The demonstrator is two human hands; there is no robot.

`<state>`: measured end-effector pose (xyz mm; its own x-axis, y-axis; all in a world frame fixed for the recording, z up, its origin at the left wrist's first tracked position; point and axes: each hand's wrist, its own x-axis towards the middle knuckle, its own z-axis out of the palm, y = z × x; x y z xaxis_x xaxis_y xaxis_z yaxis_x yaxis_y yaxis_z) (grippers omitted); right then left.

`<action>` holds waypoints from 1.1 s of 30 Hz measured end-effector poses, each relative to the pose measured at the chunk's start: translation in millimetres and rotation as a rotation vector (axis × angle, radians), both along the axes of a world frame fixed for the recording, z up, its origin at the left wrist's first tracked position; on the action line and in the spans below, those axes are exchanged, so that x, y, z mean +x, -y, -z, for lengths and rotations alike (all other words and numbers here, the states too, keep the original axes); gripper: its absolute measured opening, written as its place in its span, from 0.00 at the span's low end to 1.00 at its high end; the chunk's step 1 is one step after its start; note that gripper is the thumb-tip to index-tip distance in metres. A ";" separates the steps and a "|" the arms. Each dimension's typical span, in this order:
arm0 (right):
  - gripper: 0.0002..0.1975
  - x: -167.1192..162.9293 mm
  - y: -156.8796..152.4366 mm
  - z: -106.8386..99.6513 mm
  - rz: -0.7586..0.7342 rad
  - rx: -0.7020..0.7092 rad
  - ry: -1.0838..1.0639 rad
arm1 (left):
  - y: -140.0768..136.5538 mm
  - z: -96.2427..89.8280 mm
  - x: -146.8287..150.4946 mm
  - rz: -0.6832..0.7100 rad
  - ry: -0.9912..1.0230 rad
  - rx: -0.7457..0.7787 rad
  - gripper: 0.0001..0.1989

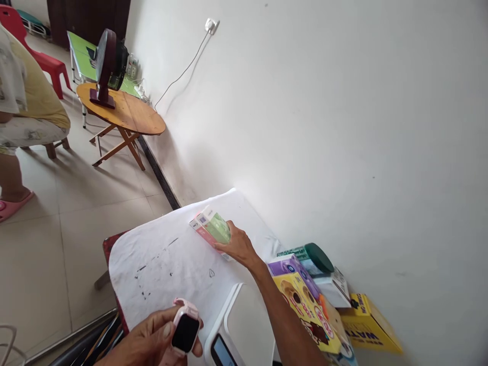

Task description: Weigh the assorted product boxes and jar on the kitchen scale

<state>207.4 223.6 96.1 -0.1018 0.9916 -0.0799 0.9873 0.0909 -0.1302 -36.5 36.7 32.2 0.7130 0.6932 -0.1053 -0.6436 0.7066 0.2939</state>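
My left hand [152,335] is closed around a smartwatch [185,332] with a pale pink case and strap. Its dark screen faces up. Farther out, my right hand [238,245] grips the near end of a small carton [209,226] with white, green and pink faces, which lies tilted on the white-covered table [160,254]. The fingers on its far side are partly hidden. Between my arms stands a white scale [244,325] with a small display at its front, cut off by the lower edge of the view.
To the right are a yellow snack box [305,310], a purple pack [292,269], a green-lidded jar [318,257] and a yellow carton [368,323] by the wall. A fan [107,66] stands on a round wooden table [133,112]. A seated person [34,96] is at left.
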 end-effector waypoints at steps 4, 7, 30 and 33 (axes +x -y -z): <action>0.24 -3.6 8.4 -8.5 0.012 0.101 0.036 | 1.1 -1.5 -3.4 -0.045 -0.023 0.031 0.23; 0.24 6.1 33.3 -22.2 0.052 0.240 0.039 | 1.7 0.4 -7.6 -0.045 -0.014 0.076 0.23; 0.28 46.8 242.8 -1.2 0.329 0.352 -0.228 | 3.1 6.5 -16.1 -0.037 -0.047 0.174 0.20; 0.28 50.2 249.6 -13.0 0.342 0.464 -0.227 | 2.4 4.0 -16.4 -0.033 -0.066 0.171 0.22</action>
